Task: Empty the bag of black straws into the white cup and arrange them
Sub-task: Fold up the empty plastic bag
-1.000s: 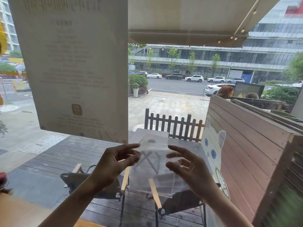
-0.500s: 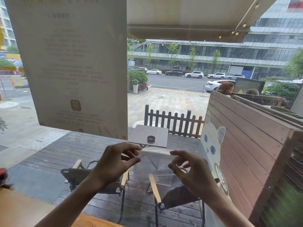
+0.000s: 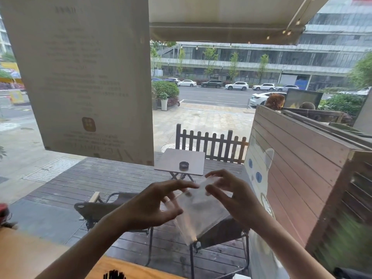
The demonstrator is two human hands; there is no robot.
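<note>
**Operator:** Bag (image 3: 198, 210) first. I see a clear, empty-looking plastic bag held up in front of the window, between the two hands. My left hand (image 3: 153, 206) sits just left of it, and my right hand (image 3: 233, 196) is at its upper right corner.

**Inspector:** State of each hand?

**Operator:** Right hand: fingers and thumb curled round the bag's top edge, pinching it. Left hand: fingers stretched toward the same top edge, fingertips reaching the film, thumb below. Whether it actually grips the plastic I cannot tell, since the film is transparent and blurred there.

**Inspector:** How does the bag hang?

**Operator:** Tilted. Its top corner is between the fingertips of both hands, and the body slopes down and to the right, below the right palm, ending in a corner below both wrists.

**Inspector:** Straws?

**Operator:** Black straws (image 3: 114, 275) show only as dark tips at the bottom edge of the view, well below the left forearm. What holds them is cut off.

**Inspector:** Surroundings?

**Operator:** An orange counter (image 3: 24, 256) lies below the left arm. Beyond the hands, through the glass, there is a small grey table (image 3: 173, 163) on a wooden deck, a dark folding chair (image 3: 96, 210) left of the left hand, and a pale poster (image 3: 84, 77) hanging above it.
</note>
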